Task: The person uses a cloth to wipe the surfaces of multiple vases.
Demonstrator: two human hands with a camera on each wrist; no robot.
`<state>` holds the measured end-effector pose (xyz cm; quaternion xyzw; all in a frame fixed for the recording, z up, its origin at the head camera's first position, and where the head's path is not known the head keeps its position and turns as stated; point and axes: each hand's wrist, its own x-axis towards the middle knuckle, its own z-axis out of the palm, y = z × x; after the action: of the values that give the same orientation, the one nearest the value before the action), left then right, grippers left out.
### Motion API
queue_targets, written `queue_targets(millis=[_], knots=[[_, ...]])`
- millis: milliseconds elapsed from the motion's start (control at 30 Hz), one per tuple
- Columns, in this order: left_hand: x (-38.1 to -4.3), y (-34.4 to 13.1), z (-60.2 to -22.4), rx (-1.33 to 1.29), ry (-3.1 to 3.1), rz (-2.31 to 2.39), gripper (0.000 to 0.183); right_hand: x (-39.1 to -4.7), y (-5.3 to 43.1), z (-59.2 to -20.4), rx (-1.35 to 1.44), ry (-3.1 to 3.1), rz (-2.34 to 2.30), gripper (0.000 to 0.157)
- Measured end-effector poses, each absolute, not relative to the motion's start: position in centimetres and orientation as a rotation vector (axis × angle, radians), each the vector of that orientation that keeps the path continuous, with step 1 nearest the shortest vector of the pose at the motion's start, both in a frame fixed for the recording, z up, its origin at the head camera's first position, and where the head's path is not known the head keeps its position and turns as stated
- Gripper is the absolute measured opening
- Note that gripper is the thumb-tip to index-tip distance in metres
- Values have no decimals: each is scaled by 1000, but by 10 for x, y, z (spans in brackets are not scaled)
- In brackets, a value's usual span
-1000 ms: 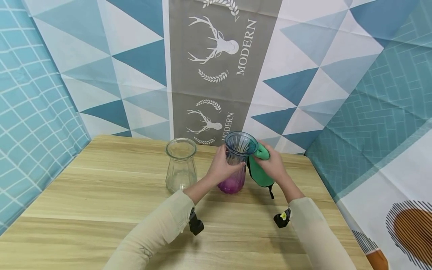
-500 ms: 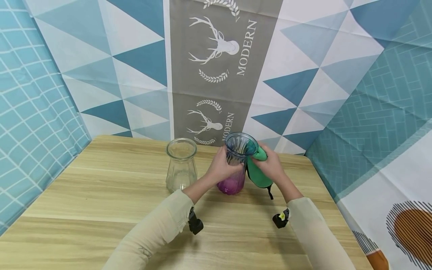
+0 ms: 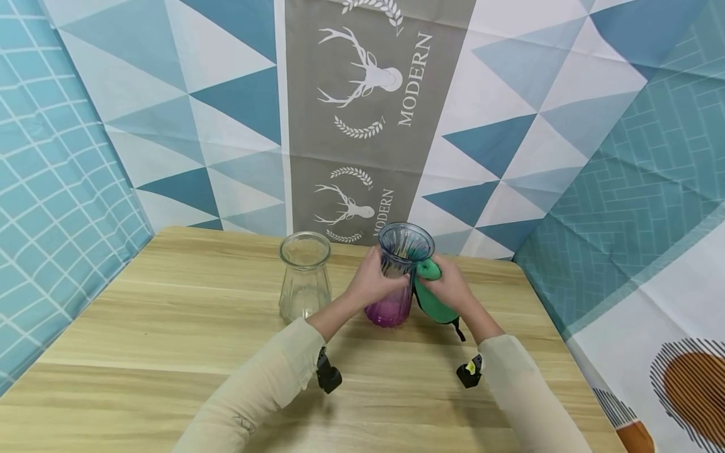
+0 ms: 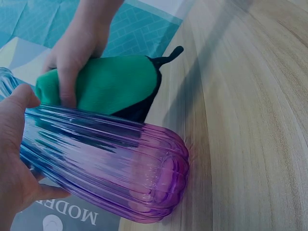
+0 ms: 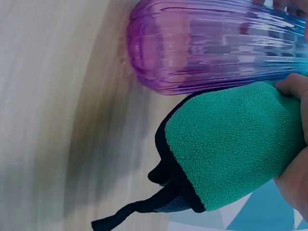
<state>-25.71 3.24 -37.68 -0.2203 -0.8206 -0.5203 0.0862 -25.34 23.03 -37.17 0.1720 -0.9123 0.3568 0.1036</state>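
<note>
A ribbed glass vase (image 3: 391, 305), blue at the top and purple at its base, stands on the table. My left hand (image 3: 375, 278) holds it from the left, with thumb and fingers around its upper body. At its right side, my right hand (image 3: 452, 286) grips a folded green cloth (image 3: 435, 307) with black edging and a black loop. In the left wrist view the cloth (image 4: 115, 84) lies against the vase's blue part. The right wrist view shows the cloth's fuzzy face (image 5: 231, 139) beside the vase (image 5: 192, 48). Some right-hand fingers are hidden behind the cloth.
A clear glass vase (image 3: 304, 286) stands left of the coloured one, close to my left forearm. The wooden table (image 3: 170, 340) meets a patterned wall covering (image 3: 351, 126) at the back. Black wrist cameras (image 3: 328, 374) hang beneath both sleeves.
My right hand has moved slightly down and toward me along the vase's right side, taking the cloth along. The left hand and both vases stay in place.
</note>
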Motion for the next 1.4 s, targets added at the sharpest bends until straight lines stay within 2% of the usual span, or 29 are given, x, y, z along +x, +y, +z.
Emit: queue_targets(millis=[133,300,533,1067,1400], knots=[[-257,33,-376,-648,-2451,-1562,84,-254,233,-382,521,-2742,959,33],[-257,33,-376,-636,-2457,-1565,84,-257,235,-395,554,-2772,865,47],[-256,33,-376,-638,-2442,-1577,82,-261,238,-405,588,-2828,784,54],[-256,35,-378,-553,-2444,-1558,78,-259,240,-401,544,-2884,809,54],[-254,35,-379,-538,-2385,-1617,82,-261,242,-410,563,-2918,775,55]])
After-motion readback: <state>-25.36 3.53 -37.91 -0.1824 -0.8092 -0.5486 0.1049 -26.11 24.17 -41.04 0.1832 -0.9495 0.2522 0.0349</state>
